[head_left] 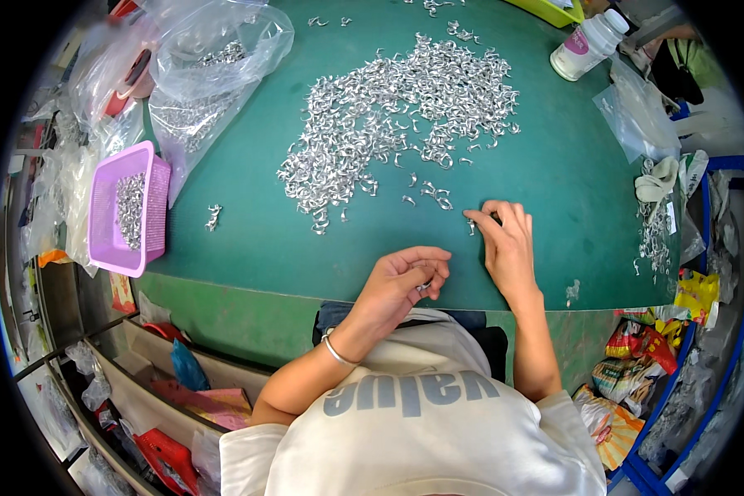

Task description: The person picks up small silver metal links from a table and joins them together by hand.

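A wide heap of small curved silver metal pieces [339, 124] lies spread over the green tabletop [248, 223]. My right hand [508, 248] is at the heap's near right side, thumb and forefinger closed on one small curved metal piece [471, 226]. Closer to my body, my left hand [397, 285] is curled with its palm turned inward. A bit of silver metal [424, 287] shows between its fingers; how many pieces it holds is hidden. A few loose pieces [436, 195] lie between the heap and my hands.
A purple plastic basket [155, 211] holding more metal pieces stands at the left edge, beside a clear plastic bag [223, 74] of them. A white bottle [589, 45] stands far right. Tangled silver pieces [655, 231] lie at the right edge, near snack packets [636, 355].
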